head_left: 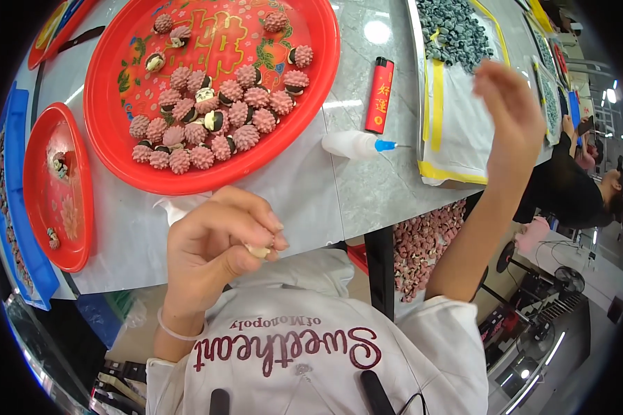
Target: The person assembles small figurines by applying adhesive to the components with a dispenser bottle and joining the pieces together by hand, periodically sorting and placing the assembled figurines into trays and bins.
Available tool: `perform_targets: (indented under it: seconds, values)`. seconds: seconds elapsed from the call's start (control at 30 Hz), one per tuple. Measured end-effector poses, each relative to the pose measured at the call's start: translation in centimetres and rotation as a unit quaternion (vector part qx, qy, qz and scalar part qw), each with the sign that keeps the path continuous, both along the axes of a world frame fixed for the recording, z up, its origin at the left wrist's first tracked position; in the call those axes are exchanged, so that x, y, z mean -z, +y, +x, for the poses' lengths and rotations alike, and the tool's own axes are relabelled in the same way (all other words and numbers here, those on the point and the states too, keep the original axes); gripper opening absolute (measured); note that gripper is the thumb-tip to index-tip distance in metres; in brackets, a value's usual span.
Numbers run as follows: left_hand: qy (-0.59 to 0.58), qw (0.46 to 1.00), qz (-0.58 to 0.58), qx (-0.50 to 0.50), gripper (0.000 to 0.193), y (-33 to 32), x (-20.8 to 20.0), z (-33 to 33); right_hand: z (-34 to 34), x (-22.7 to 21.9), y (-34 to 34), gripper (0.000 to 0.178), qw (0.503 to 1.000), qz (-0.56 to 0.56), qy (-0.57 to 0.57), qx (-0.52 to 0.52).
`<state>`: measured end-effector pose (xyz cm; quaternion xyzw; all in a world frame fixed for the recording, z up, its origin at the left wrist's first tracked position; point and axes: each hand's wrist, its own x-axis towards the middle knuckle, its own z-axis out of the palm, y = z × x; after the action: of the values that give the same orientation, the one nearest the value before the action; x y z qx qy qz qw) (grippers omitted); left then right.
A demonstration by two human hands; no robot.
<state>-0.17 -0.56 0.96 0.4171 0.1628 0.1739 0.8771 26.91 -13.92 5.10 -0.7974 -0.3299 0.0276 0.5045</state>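
My left hand (218, 238) is closed near the table's front edge, pinching a small cream-and-pink piece (259, 250) between thumb and fingers. My right hand (511, 104) is raised over the white-lined tray (457, 142) edged with yellow tape, its fingers stretched out near a pile of small dark grey-green pieces (453, 31). Nothing shows in that hand. Beyond my left hand, a big red round tray (152, 178) holds many knobby pink pieces (180, 160). Several carry dark parts, and a few have cream figures on them.
A white squeeze bottle (346, 144) with a blue needle tip lies between the trays, beside a red lighter (379, 100). At left are a smaller red tray (40, 207) and a blue tray (43, 266). Pink pieces (422, 242) are heaped below the table edge. Other people (574, 183) are at right.
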Motion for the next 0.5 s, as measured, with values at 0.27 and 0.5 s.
perform_targets:
  seconds: [0.27, 0.5]
  values:
    - [-0.074, 0.997, -0.012, 0.001, 0.026, -0.1, 0.8, -0.5, 7.2, 3.0, 2.4, 0.016, 0.966, -0.197, -0.168, -0.018]
    - [-0.094, 0.994, -0.047, -0.038, 0.027, 0.3, 0.8, -0.5, -1.1, -2.0, -1.4, 0.023, 0.996, 0.057, 0.068, 0.016]
